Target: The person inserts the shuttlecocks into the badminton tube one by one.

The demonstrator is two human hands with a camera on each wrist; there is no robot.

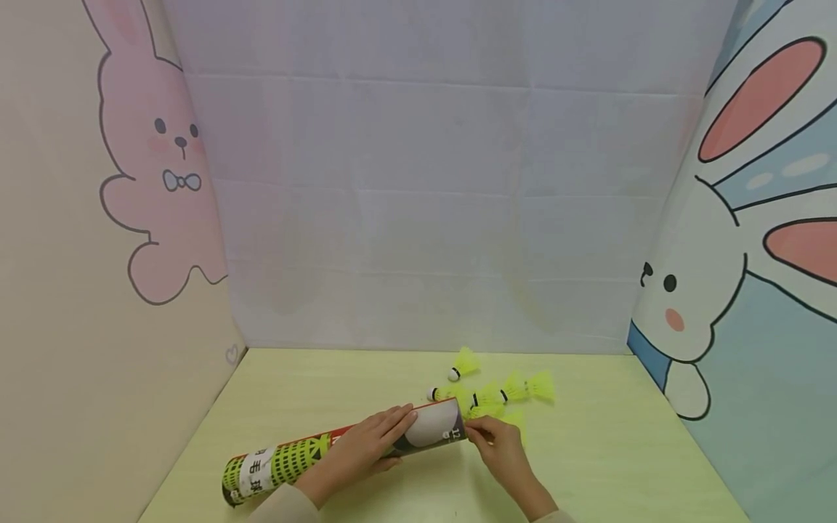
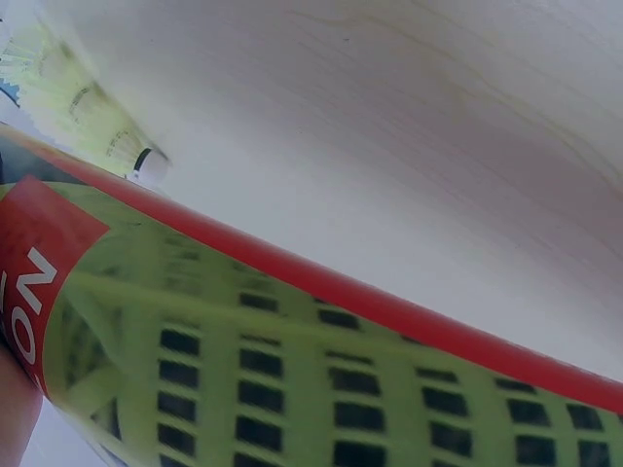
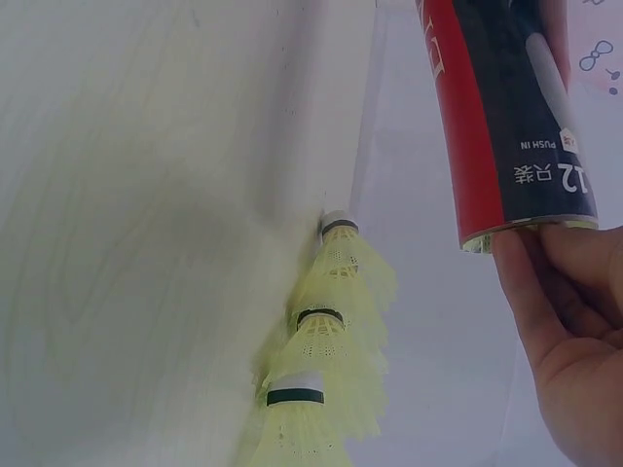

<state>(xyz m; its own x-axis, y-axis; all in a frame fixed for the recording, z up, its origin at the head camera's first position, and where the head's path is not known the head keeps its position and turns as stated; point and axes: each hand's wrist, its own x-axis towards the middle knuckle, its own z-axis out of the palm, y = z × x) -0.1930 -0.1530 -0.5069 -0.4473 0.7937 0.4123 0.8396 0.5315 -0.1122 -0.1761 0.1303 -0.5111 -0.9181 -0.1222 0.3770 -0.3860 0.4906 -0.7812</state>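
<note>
"Nearest the camera is a pale sleeve [image 1: 286, 505]; what does its hand do?"

"Its left grip [image 1: 362, 443] is clamped over the middle of the long tube [image 1: 428, 427], fingers across the top and thumb on the near side."

"And the right grip [image 1: 503, 450]?"

"At the tube's right end, fingers drawn together, the tips at the mouth and partly hidden by the rim. I can't tell whether they pinch something there."

"How does the tube lie?"

"Over the near half of the tabletop [image 1: 601, 450], slanting from near left to farther right. It's printed in yellow-green, black, red and white, with a '12' by the right end."

"Anything inside?"

"Can't tell. From the right wrist, a thin pale-yellow strip shows along the rim, but the interior is out of sight."

"And outside it?"

"Yellow shuttlecocks [image 1: 516, 387], bunched and overlapping just beyond the right end, their white bases banded in black. One more, a lone shuttlecock [image 1: 467, 362], lies on their far side, nearer the back sheet [image 1: 425, 218]."

"Left and right of all that?"

"Pink rabbit [image 1: 157, 247] on the left, white rabbit [image 1: 700, 312] on the right."
</note>
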